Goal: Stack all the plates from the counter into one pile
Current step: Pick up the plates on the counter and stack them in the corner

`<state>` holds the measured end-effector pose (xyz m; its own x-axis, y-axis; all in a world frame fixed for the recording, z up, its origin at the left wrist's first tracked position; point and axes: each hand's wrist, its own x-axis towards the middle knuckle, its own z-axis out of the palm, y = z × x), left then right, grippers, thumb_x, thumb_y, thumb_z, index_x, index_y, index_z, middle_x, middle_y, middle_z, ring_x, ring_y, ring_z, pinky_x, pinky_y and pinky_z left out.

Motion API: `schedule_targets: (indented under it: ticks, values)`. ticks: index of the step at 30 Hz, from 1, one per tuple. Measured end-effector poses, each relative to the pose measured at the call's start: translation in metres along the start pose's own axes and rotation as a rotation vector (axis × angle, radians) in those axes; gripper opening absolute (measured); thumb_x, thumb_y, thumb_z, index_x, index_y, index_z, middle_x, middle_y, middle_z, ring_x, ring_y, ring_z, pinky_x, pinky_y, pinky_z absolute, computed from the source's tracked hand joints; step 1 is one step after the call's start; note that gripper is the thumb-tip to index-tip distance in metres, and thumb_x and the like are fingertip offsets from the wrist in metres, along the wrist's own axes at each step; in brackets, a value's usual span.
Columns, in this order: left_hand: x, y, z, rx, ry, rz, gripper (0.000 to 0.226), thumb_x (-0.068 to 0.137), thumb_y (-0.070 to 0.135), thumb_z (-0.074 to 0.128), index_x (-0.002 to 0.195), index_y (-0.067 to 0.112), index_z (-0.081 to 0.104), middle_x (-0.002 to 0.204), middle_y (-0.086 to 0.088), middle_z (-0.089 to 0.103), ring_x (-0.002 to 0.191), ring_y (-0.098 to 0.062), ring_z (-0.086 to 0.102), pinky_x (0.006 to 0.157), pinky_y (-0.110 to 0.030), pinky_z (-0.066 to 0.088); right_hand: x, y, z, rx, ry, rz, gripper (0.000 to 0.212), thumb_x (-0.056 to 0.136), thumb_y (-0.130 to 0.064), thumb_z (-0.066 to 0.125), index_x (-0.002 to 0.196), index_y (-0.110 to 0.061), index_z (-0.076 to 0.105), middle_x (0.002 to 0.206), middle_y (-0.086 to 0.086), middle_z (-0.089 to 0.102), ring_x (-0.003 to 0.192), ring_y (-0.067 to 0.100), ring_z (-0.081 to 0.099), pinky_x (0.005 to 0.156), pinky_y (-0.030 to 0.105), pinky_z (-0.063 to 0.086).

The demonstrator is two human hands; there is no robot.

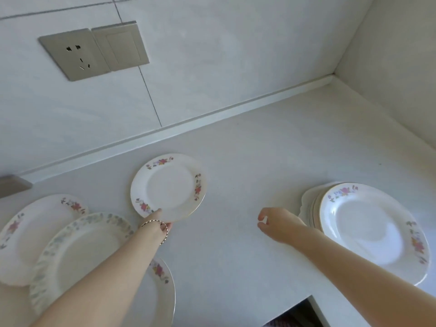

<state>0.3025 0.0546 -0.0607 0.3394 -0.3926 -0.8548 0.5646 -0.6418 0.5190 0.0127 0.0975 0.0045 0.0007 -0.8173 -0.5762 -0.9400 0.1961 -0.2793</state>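
A small white plate with red flowers (169, 187) lies mid-counter, and my left hand (157, 223) grips its near rim, thumb on top. At the right stands a pile of plates (368, 227), its top plate white with a floral rim. My right hand (276, 223) hovers just left of that pile, fingers curled and holding nothing. On the left lie a floral plate (30, 234), a plate with a blue-green leaf rim (80, 253) overlapping it, and another floral plate (158, 293) partly hidden under my left forearm.
The white counter (236, 256) meets a tiled wall with a socket and switch (94, 51) at the upper left. A side wall closes the right. The counter's front edge has a cut-out (295, 315) at the bottom right.
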Motion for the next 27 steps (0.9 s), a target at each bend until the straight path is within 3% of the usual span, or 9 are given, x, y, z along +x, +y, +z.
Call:
schedule_targets:
  ticks: [3,5,7,9,11,15,18,20,27]
  values:
    - [0.012,-0.006,0.002,-0.061,-0.028,0.032,0.025,0.093,0.001,0.049,0.069,0.009,0.046,0.112,-0.009,0.06,0.07,-0.013,0.054,0.086,-0.028,0.05,0.002,0.005,0.002,0.001,0.017,0.025,0.029,0.092,-0.034,0.046,0.117,-0.025,0.058,0.117,-0.002,0.063,0.086,0.016,0.052,0.075,0.022,0.039]
    - [0.012,-0.007,0.001,-0.06,-0.043,0.045,0.026,0.093,-0.002,0.05,0.069,0.008,0.047,0.095,-0.007,0.063,0.064,-0.01,0.052,0.1,-0.031,0.046,0.003,0.01,0.003,0.006,0.036,0.031,0.029,0.092,-0.034,0.045,0.116,-0.025,0.059,0.111,-0.002,0.063,0.083,0.015,0.05,0.074,0.022,0.039]
    - [0.005,-0.002,0.001,-0.055,-0.075,0.035,0.025,0.093,-0.002,0.05,0.071,0.009,0.047,0.077,-0.001,0.056,0.059,-0.008,0.058,0.085,-0.02,0.056,0.001,0.014,0.003,0.026,0.058,0.037,0.028,0.091,-0.033,0.045,0.114,-0.025,0.06,0.1,-0.002,0.062,0.081,0.016,0.052,0.072,0.022,0.041]
    - [-0.005,0.003,0.002,-0.054,-0.109,0.029,0.023,0.092,-0.002,0.051,0.072,0.008,0.048,0.062,-0.001,0.063,0.061,-0.008,0.059,0.048,-0.015,0.056,-0.004,0.02,0.002,0.052,0.08,0.046,0.028,0.091,-0.032,0.045,0.113,-0.025,0.061,0.1,-0.001,0.065,0.08,0.017,0.055,0.072,0.023,0.043]
    - [-0.021,0.004,0.004,-0.023,-0.131,0.038,0.022,0.092,-0.002,0.052,0.072,0.008,0.05,0.042,0.002,0.065,0.068,-0.009,0.055,0.036,-0.016,0.052,-0.011,0.029,-0.002,0.073,0.099,0.055,0.028,0.091,-0.031,0.045,0.113,-0.024,0.062,0.106,0.0,0.067,0.084,0.02,0.059,0.074,0.025,0.045]
    - [-0.064,-0.005,0.02,0.168,-0.236,0.2,0.025,0.09,-0.006,0.051,0.076,0.015,0.053,0.068,0.0,0.065,0.066,-0.011,0.059,0.039,-0.014,0.052,-0.032,0.059,-0.016,0.121,0.174,0.102,0.028,0.091,-0.027,0.046,0.113,-0.022,0.063,0.101,0.0,0.066,0.099,0.024,0.062,0.083,0.029,0.048]
    - [-0.105,-0.02,0.045,0.33,-0.39,0.332,0.026,0.087,-0.009,0.053,0.076,0.015,0.058,0.052,0.007,0.069,0.046,-0.008,0.065,0.042,-0.015,0.054,-0.055,0.094,-0.031,0.178,0.276,0.191,0.026,0.092,-0.024,0.045,0.109,-0.022,0.065,0.099,0.001,0.069,0.092,0.024,0.063,0.078,0.028,0.048]
    - [-0.13,-0.034,0.067,0.43,-0.474,0.372,0.027,0.085,-0.01,0.054,0.075,0.014,0.06,0.053,0.006,0.068,0.046,-0.01,0.063,0.043,-0.017,0.054,-0.07,0.123,-0.038,0.204,0.332,0.258,0.027,0.093,-0.024,0.043,0.109,-0.022,0.065,0.1,-0.001,0.071,0.086,0.022,0.062,0.072,0.026,0.046]
    - [-0.186,-0.117,0.14,0.587,-0.674,0.248,0.024,0.084,-0.012,0.055,0.077,0.01,0.062,0.064,-0.002,0.069,0.04,-0.007,0.064,0.042,-0.019,0.055,-0.12,0.22,-0.034,0.359,0.512,0.524,0.023,0.091,-0.022,0.045,0.102,-0.019,0.065,0.093,0.002,0.068,0.075,0.025,0.054,0.062,0.027,0.042]
